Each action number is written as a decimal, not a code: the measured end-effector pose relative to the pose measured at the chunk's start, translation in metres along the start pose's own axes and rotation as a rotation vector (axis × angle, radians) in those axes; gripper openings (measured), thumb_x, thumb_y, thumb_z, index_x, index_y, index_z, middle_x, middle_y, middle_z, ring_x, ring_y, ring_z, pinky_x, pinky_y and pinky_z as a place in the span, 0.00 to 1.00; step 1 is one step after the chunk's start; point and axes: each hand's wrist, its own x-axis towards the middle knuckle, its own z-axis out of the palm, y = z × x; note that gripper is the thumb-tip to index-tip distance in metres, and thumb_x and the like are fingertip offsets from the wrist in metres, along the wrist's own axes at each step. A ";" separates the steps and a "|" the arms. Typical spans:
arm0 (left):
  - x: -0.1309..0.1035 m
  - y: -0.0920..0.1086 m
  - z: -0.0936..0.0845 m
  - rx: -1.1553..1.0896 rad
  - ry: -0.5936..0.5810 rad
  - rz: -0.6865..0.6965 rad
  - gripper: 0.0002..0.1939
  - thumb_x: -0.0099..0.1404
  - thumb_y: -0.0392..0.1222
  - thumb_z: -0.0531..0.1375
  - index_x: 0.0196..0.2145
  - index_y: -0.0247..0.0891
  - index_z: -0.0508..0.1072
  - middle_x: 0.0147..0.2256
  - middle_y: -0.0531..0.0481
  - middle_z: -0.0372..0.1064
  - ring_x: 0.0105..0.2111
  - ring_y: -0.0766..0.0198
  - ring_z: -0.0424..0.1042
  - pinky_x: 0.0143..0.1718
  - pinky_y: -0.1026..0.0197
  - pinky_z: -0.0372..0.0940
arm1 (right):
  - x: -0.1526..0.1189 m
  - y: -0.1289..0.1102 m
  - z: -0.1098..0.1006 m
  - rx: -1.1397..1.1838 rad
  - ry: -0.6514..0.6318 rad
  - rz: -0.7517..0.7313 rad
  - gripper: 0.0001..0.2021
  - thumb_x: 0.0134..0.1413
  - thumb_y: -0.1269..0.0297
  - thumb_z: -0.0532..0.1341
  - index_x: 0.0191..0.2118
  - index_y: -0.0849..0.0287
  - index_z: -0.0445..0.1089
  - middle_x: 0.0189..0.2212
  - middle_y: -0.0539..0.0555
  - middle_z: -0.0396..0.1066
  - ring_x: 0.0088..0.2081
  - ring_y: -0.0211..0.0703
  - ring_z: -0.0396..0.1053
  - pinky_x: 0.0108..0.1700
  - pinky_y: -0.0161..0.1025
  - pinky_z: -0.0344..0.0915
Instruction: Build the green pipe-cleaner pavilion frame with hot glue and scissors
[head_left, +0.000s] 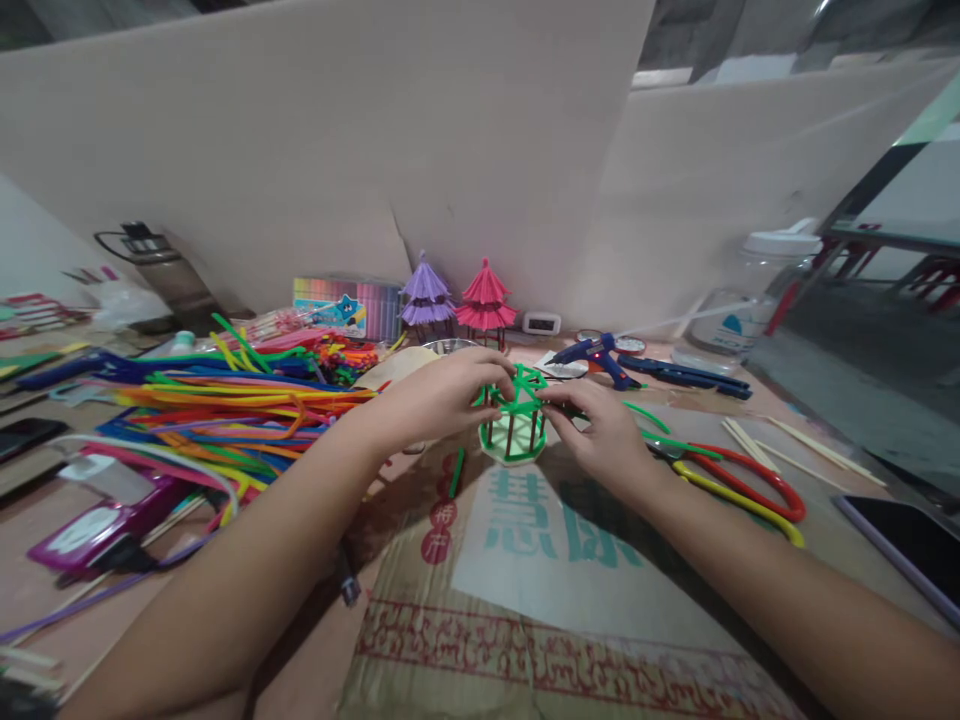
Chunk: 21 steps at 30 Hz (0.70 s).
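Note:
A small pavilion model (513, 445) stands upright on the cardboard, with a green-edged base, dark posts and a green fuzzy pipe-cleaner frame on top. From the left, my left hand (454, 395) reaches over it, thumb and fingers closed at the frame's edge. My right hand (604, 432) pinches the opposite side of the same frame with thumb and fingertips. The fingers partly cover the frame's edges. A short green pipe-cleaner piece (457, 473) lies just left of the base. Scissors (739, 480) with red and yellow handles rest beside my right forearm.
Many coloured pipe cleaners (247, 395) are heaped at left. A purple model pavilion (427, 293) and a red one (486, 297) stand behind, near a blue glue gun (592, 352). A jug (731, 300), a bottle (161, 270) and a phone (904, 545) sit around the edges.

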 end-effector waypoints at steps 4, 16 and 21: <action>-0.002 0.006 -0.004 0.037 0.030 -0.027 0.10 0.63 0.42 0.64 0.43 0.40 0.75 0.52 0.43 0.69 0.54 0.54 0.69 0.55 0.51 0.64 | -0.002 0.000 0.000 -0.007 0.002 0.000 0.07 0.60 0.68 0.60 0.43 0.55 0.73 0.40 0.56 0.77 0.42 0.50 0.74 0.44 0.47 0.70; 0.002 0.007 0.006 0.090 0.065 0.032 0.06 0.62 0.41 0.65 0.37 0.38 0.76 0.49 0.43 0.71 0.53 0.54 0.69 0.54 0.51 0.65 | -0.001 -0.001 -0.001 -0.032 -0.012 -0.004 0.07 0.62 0.66 0.59 0.43 0.56 0.73 0.38 0.56 0.77 0.41 0.49 0.74 0.44 0.46 0.69; 0.002 0.003 0.008 0.054 0.066 0.047 0.05 0.62 0.40 0.66 0.36 0.37 0.77 0.48 0.44 0.72 0.51 0.55 0.70 0.53 0.52 0.66 | -0.001 -0.003 -0.001 -0.043 -0.001 -0.022 0.05 0.61 0.67 0.60 0.42 0.57 0.73 0.37 0.56 0.77 0.40 0.48 0.74 0.43 0.45 0.68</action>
